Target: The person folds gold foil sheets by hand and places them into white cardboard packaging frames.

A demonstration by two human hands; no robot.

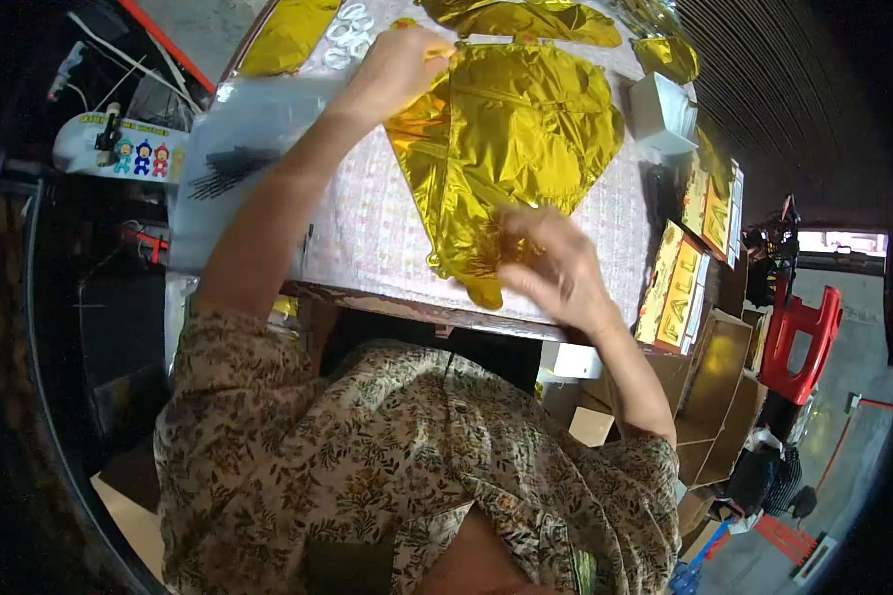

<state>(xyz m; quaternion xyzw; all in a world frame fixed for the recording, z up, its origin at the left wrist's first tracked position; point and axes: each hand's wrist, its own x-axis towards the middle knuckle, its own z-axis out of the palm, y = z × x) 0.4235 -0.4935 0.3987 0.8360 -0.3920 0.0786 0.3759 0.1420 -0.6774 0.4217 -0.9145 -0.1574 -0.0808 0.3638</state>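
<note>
A flat, wrinkled gold foil balloon point(526, 124) lies on the table, its narrow end toward my body. My left hand point(402, 74) is closed on the balloon's far left edge, fingertips pinched together. Over the balloon's near right part hovers my right hand point(561, 268), slightly blurred, its thumb and fingers apart and nothing between them. More gold foil point(546, 22) lies just beyond the balloon. White rings point(347, 35), perhaps ribbon or tape coils, sit past my left hand.
Clear plastic bags point(258, 109) and dark thin sticks point(230, 171) lie at left under my forearm. At right are a white box point(662, 114) and printed boxes point(680, 288) along the table edge. Cardboard cartons point(714, 382) and a red plastic stool point(802, 342) stand beyond.
</note>
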